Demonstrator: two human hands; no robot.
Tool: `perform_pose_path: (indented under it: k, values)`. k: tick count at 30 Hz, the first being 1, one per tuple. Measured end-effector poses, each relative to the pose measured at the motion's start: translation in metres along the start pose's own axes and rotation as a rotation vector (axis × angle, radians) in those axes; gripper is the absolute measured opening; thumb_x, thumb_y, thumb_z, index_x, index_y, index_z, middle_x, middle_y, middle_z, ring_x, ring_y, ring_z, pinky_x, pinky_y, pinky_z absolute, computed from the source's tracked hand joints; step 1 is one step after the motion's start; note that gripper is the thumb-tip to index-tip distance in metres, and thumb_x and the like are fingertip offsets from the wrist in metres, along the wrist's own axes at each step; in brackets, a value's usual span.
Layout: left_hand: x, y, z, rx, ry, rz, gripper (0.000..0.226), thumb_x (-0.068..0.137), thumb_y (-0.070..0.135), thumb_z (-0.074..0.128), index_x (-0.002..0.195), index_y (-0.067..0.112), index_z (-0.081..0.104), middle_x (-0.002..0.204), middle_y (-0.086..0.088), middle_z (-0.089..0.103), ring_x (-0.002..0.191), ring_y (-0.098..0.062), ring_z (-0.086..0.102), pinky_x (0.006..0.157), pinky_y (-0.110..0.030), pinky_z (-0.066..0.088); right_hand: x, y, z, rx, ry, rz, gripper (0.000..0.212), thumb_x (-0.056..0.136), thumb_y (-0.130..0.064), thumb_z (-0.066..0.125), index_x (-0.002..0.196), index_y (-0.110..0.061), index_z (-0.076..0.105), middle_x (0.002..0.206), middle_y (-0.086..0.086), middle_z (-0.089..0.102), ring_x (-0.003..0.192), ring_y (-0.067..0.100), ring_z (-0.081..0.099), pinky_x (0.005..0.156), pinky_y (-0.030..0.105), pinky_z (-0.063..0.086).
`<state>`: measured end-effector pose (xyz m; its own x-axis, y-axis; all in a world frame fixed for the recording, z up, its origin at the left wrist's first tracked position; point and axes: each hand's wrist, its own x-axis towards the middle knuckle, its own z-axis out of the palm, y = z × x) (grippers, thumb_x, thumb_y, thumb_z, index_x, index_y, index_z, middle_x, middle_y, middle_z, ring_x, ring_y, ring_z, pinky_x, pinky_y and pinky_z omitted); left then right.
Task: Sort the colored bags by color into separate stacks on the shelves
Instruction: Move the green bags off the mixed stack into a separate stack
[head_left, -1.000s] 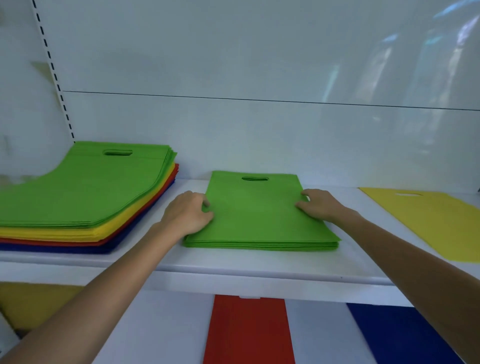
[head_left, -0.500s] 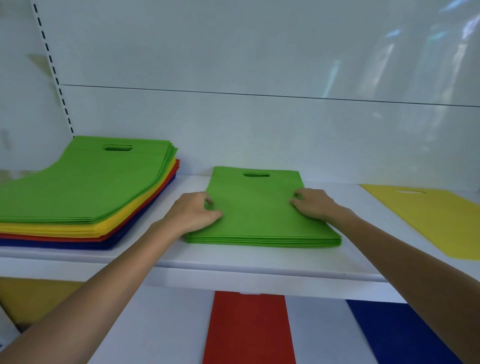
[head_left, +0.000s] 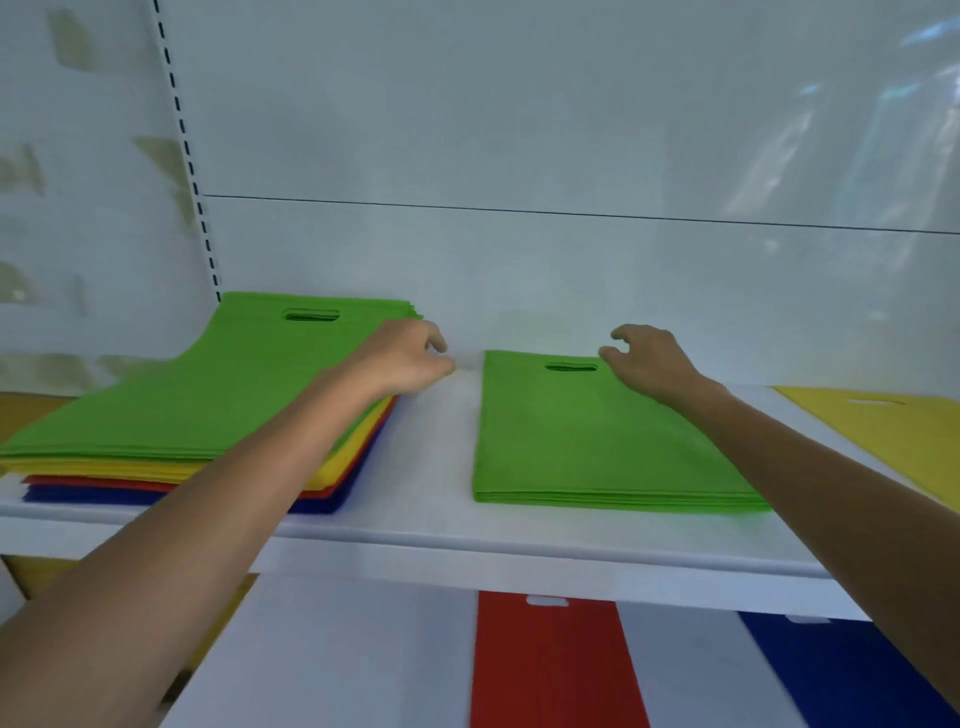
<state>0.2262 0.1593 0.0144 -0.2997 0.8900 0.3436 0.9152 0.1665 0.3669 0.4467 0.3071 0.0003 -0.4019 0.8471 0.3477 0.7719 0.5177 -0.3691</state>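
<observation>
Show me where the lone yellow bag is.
In the head view, the yellow bag lies flat at the far right of the upper shelf, right of the green stack and apart from it.

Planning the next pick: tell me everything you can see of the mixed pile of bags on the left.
The mixed pile lies flat at the left of the upper shelf. Thin, fabric-like bags: green on top, then yellow, red, blue lowest. The top bag shows an oval handle slot. The left hand hangs over its right edge, fingers loosely curled; contact unclear.
</observation>
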Motion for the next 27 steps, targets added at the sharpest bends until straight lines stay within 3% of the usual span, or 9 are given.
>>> perform_pose_path:
  k: [7, 16, 22, 25, 27]
  values:
    - [-0.017, -0.084, -0.056, -0.024, 0.043, -0.051, 0.033, 0.087, 0.026, 0.059, 0.117, 0.014, 0.060, 0.128, -0.005, 0.057, 0.116, -0.020, 0.052, 0.090, -0.024, 0.037, 0.013, -0.110, 0.034, 0.090, 0.007, -0.067, 0.044, 0.094, -0.028, 0.047, 0.133, -0.009, 0.047, 0.133, 0.011, 0.051, 0.118, 0.028, 0.049, 0.100, 0.041, 0.041]
    - [-0.057, -0.217, -0.097, 0.019, 0.030, -0.281, 0.039, 0.087, 0.025, 0.059, 0.124, 0.011, 0.055, 0.131, -0.011, 0.054, 0.119, -0.025, 0.051, 0.098, -0.030, 0.037, 0.006, -0.200, 0.089, 0.123, -0.062, -0.051, 0.041, 0.091, -0.030, 0.053, 0.126, -0.009, 0.049, 0.123, 0.014, 0.055, 0.108, 0.029, 0.054, 0.091, 0.038, 0.047]
    - [-0.069, -0.256, -0.102, -0.096, 0.081, -0.404, 0.033, 0.082, 0.028, 0.067, 0.108, 0.008, 0.066, 0.114, -0.012, 0.065, 0.107, -0.025, 0.059, 0.086, -0.027, 0.042, 0.004, -0.233, 0.112, 0.119, -0.088, 0.033, 0.038, 0.083, -0.029, 0.065, 0.104, -0.002, 0.050, 0.104, 0.013, 0.057, 0.090, 0.027, 0.056, 0.078, 0.036, 0.048]
    - [-0.070, -0.254, -0.099, -0.113, 0.174, -0.378, 0.040, 0.080, 0.024, 0.070, 0.115, 0.005, 0.063, 0.119, -0.013, 0.063, 0.112, -0.025, 0.057, 0.090, -0.026, 0.041, -0.003, -0.234, 0.121, 0.137, -0.041, 0.094, 0.037, 0.082, -0.026, 0.070, 0.099, -0.004, 0.045, 0.092, 0.009, 0.049, 0.081, 0.023, 0.050, 0.068, 0.030, 0.042]
    - [-0.069, -0.252, -0.097, -0.122, 0.221, -0.344, 0.035, 0.080, 0.017, 0.070, 0.113, 0.006, 0.064, 0.116, -0.012, 0.065, 0.109, -0.024, 0.059, 0.086, -0.023, 0.041, -0.005, -0.228, 0.126, 0.208, 0.013, 0.151, 0.034, 0.081, -0.029, 0.071, 0.081, -0.007, 0.044, 0.074, 0.004, 0.045, 0.068, 0.019, 0.046, 0.057, 0.028, 0.037]
